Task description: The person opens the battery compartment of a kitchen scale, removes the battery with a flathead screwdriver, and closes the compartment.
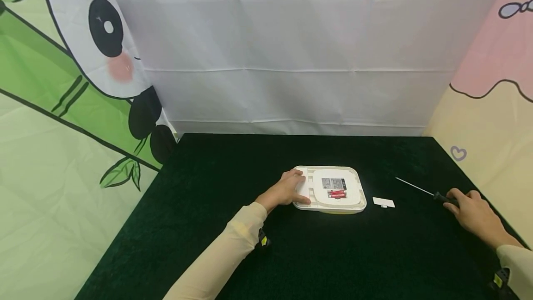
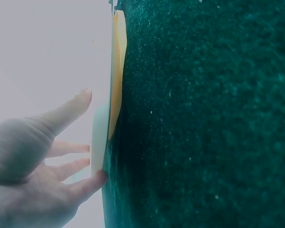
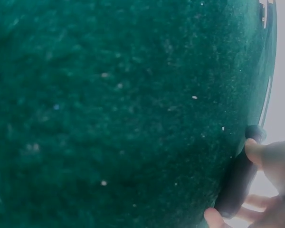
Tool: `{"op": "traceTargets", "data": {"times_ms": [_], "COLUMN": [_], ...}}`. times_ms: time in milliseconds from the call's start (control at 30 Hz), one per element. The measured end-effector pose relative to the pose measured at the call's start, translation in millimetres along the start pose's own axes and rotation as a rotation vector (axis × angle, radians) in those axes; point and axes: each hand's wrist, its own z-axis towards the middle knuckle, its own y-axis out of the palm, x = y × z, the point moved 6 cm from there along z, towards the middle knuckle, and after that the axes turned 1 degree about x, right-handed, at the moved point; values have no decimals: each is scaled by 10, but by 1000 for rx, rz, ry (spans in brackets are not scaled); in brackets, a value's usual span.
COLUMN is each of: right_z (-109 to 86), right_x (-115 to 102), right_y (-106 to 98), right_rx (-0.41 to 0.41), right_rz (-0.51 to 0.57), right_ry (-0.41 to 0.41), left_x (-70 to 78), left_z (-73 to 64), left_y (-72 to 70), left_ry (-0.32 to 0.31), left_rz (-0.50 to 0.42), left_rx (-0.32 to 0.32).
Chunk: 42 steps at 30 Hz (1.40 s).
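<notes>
A flat white rounded device (image 1: 351, 184), bottom up, lies on the dark green cloth, a grey printed label (image 1: 331, 183) on it. Two red batteries (image 1: 337, 194) sit in its uncovered battery slot. My left hand (image 1: 286, 190) rests spread over the device's left end; in the left wrist view its thumb stays straight and the fingertips meet the edge. Beneath that edge a yellow part (image 2: 117, 61) shows. On the far right, my right hand (image 1: 479, 214) grips the black handle of a screwdriver (image 1: 416, 187), its thin shaft pointing left. A small white battery cover (image 1: 383, 202) lies between device and screwdriver.
The dark green cloth (image 1: 216, 175) covers the tabletop, whose right edge runs close beside my right hand. Behind the table hangs a white curtain (image 1: 291, 91). Printed fabric panels (image 1: 75, 161) stand at the left and right sides.
</notes>
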Motion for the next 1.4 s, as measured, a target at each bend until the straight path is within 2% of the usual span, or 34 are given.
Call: {"op": "traceTargets", "data": {"times_ms": [167, 267, 400, 667, 833, 1000, 1167, 1400], "right_z": [36, 88, 185, 345, 412, 461, 460, 452], "right_x": [6, -70, -335, -1165, -1626, -1926, -2096, -2217], "right_y": [-27, -83, -152, -135, -17, 117, 238, 360], "right_rx": [8, 31, 80, 165, 111, 63, 28, -3], "right_rz": [-40, -33, -1, 89, 111, 112, 111, 96], "right_ry": [53, 45, -61, -322, -400, -435, -486, -538], "left_x": [0, -3, -5, -17, -9, -9, -5, -14], "left_z": [-1, 7, 25, 40, 41, 47, 51, 45], "left_y": [10, 16, 26, 34, 29, 28, 28, 33], "left_ry": [-3, -3, -6, -5, 4, 10, 13, 2], "left_rz": [2, 6, 7, 33, 30, 33, 33, 33], "left_rx": [1, 1, 1, 15, 18, 24, 31, 34]}}
